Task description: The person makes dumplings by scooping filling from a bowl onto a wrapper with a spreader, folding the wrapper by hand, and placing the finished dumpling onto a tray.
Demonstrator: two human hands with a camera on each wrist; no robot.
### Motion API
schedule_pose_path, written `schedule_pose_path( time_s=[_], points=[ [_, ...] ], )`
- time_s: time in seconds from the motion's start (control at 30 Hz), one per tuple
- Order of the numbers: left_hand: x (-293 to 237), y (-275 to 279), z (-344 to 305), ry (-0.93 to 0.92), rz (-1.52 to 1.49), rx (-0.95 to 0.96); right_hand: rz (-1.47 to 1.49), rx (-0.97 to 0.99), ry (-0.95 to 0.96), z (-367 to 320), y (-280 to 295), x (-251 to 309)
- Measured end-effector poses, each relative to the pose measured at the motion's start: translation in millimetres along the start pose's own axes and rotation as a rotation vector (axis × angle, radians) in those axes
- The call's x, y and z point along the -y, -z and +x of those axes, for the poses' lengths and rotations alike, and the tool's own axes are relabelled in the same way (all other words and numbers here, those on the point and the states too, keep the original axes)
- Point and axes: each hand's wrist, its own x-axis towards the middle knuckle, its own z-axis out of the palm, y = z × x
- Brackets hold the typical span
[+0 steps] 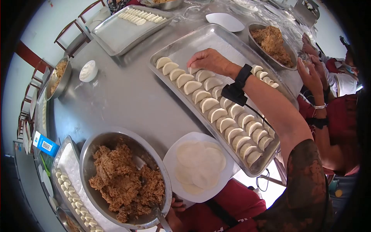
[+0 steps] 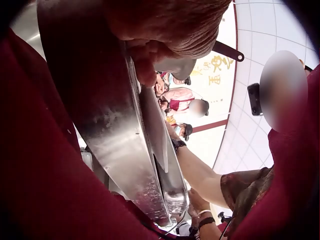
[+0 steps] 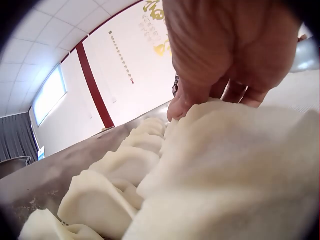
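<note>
Left hand (image 1: 174, 220) of mine is beside the filling bowl (image 1: 88, 162); if it grips, I cannot tell. Right hand (image 1: 212, 62) pinches one dumpling (image 1: 193, 71) in the tray's (image 1: 222, 40) far left part. Soft dough, I think, wants light fingers and small gaps. Below is metal table (image 1: 116, 104); chairs (image 1: 77, 43) stand far left, people (image 1: 344, 127) right.

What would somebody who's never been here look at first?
Probably the rows of pale, half-moon dumplings on the big metal tray, where the right hand has its fingertips on one near the far end. Next might be the big metal bowl of lumpy brown filling at the front, beside a white plate of thin, round wrappers.
</note>
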Motion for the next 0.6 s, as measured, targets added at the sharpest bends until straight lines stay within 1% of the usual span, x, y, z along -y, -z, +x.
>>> schedule_pose_path(
  time_s=[0.13, 0.23, 0.33, 0.43, 0.47, 0.53, 0.6],
  points=[
    [-7.4, -1.5, -1.5, 0.030, -0.021, 0.019, 0.021, 0.018, -0.015, -1.3, 0.5, -0.6],
    [-26.9, -13.2, -5.9, 0.119, 0.018, 0.025, 0.008, 0.000, 0.031, -0.6, -1.9, -7.1],
    [-12.3, -11.0, -2.6, 0.002, -0.045, 0.057, 0.062, 0.012, 0.026, 2.0, -6.4, -16.1],
    [-18.2, -14.5, 1.5, 0.013, 0.000, 0.060, -0.084, 0.001, 0.066, 0.2, -8.0, -11.8],
    [-22.1, -16.0, 1.6, 0.029, -0.025, 0.060, -0.092, -0.026, 0.071, -2.0, -8.5, -10.1],
    [-32.7, -19.9, 0.3, -0.019, -0.036, 0.092, -0.109, -0.074, 0.079, -6.9, -7.5, -6.1],
    [-36.0, -21.9, -1.3, -0.065, -0.038, 0.110, -0.195, -0.131, 0.076, -12.3, -3.6, -1.8]
  ],
)
